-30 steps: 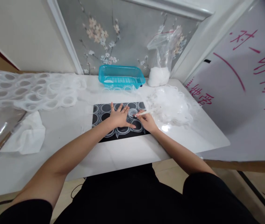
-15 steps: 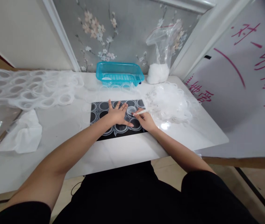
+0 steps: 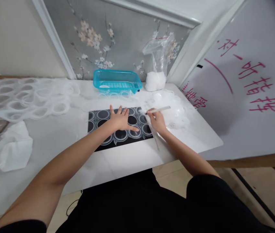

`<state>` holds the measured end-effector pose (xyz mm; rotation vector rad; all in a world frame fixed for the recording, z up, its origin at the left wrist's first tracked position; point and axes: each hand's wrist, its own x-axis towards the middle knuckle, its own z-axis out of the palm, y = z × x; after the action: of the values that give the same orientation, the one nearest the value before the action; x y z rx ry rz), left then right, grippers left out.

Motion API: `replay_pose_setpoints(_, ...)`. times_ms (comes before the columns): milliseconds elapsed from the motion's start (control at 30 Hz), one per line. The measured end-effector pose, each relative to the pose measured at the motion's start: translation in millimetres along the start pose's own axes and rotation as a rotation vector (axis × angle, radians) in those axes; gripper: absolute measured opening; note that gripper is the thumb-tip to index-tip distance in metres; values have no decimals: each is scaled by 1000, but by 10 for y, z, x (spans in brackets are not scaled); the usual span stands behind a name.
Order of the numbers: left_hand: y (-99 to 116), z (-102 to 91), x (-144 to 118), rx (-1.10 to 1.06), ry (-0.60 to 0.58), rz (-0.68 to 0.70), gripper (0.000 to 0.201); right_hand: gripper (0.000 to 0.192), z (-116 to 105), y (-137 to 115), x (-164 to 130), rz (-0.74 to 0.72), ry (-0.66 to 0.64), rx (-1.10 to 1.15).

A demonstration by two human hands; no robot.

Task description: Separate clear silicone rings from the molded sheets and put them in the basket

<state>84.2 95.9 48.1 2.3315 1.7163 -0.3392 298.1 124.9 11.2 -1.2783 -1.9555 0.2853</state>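
My left hand [image 3: 121, 120] lies flat with its fingers spread on a translucent sheet [image 3: 102, 114] patterned with rings. This sheet rests on a black mat [image 3: 125, 140], and dark circles show through several of the rings. At the sheet's right edge, my right hand [image 3: 157, 121] is closed around a slim, pale pen-like tool [image 3: 163, 109], whose rear end points right. The tool's tip is too small to make out. Beside that hand, a blurred clear strip hangs down toward the table; whether my fingers hold it too, I cannot tell.
A pile of clear, white-looking ring scraps [image 3: 173, 108] sits right of the mat. Behind stand a turquoise plastic basket [image 3: 118, 86] and a clear bag of white material [image 3: 155, 81]. Ring-holed sheets [image 3: 33, 100] and a crumpled white cloth [image 3: 13, 147] lie left. A whiteboard [image 3: 224, 129] leans at right.
My right hand has moved right with the pen-like tool, away from the ring beside my left hand. The pale disc there no longer shows; a dark circle does. My left hand stays spread.
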Motion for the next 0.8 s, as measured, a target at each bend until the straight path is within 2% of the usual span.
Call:
replay_pose_setpoints(67, 88, 21, 94, -62, 105, 52, 111, 37, 1, 50, -205, 23, -97, 95)
replay_pose_setpoints(133, 185, 61, 198, -65, 137, 106, 111, 38, 24, 78, -340, 49, -134, 169)
replay_pose_setpoints(300, 297, 159, 379, -26, -28, 79, 114, 37, 71, 120, -352, 38, -164, 225)
replay_pose_setpoints(467, 292, 163, 389, 7, -53, 47, 120, 36, 77, 118, -352, 39, -135, 231)
replay_pose_setpoints(667, 319, 143, 366, 38, -59, 38, 116, 37, 88, 145, -342, 34, -136, 215)
replay_pose_setpoints(800, 334, 131, 362, 41, -65, 33, 116, 33, 95, 114, -421, -10, -154, 10)
